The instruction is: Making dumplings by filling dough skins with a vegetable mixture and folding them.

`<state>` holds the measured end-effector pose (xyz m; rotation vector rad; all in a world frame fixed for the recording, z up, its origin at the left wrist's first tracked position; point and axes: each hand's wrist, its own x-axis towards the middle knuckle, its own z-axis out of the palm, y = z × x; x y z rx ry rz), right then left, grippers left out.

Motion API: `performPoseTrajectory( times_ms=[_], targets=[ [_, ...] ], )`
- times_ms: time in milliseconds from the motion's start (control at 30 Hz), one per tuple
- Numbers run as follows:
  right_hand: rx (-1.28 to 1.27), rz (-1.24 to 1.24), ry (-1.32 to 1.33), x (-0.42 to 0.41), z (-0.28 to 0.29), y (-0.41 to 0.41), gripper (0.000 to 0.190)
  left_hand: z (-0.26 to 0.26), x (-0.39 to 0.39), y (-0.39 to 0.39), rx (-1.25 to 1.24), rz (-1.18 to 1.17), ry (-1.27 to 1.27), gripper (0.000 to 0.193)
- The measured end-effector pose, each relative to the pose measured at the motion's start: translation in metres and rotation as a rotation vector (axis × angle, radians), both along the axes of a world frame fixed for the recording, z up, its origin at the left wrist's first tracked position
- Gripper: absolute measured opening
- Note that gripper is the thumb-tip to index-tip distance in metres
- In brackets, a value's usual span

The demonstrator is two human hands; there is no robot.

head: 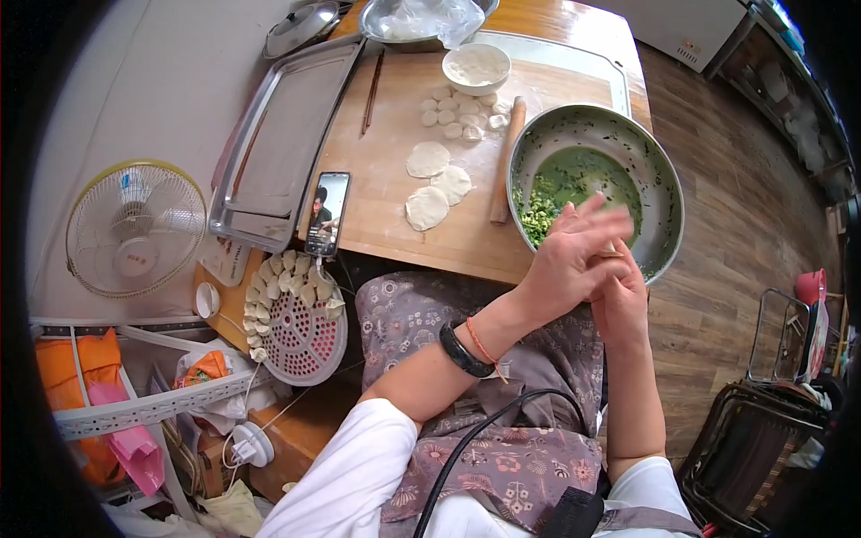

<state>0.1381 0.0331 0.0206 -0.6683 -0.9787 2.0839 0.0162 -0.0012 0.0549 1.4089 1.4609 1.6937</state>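
Note:
Over the near rim of a large metal bowl (592, 121) my two hands meet. A small piece of pale dough (609, 251) shows between them, mostly hidden by the fingers. My left hand (572, 255) lies across the top with its fingers spread and blurred; my right hand (619, 289) is beneath with its fingers bent around the dough. The bowl holds chopped greens (538, 215) in green liquid. Left of it a wooden rolling pin (509, 161) rests on the wooden board (377, 202). Several round dough wrappers (428, 208) and small dough pieces (447, 104) lie farther left.
A white bowl of flour (477, 69) stands behind the dough pieces. At left are a metal tray (289, 128), chopsticks (373, 94), a phone (327, 215), and a perforated round tray (306, 343) with several folded dumplings (269, 286). A fan (136, 228) stands farther left. A black cable (471, 437) crosses the apron.

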Motion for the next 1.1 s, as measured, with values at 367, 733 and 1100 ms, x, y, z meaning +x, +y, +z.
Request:
performPoseTrajectory(
  times_ms=[367,733,1100],
  targets=[
    [0.022,0.058,0.071,-0.016,0.025,-0.007,0.048,-0.007,-0.022,-0.010,0.046,-0.014,0.204,0.028],
    [0.039,0.081,-0.052,-0.069,0.043,-0.041,0.042,-0.019,-0.055,-0.047,0.045,0.129,0.078,0.047],
    [0.814,0.138,-0.522,-0.096,0.050,-0.025,0.030,-0.001,-0.085,-0.064,-0.267,0.057,-0.212,0.032]
  ],
)
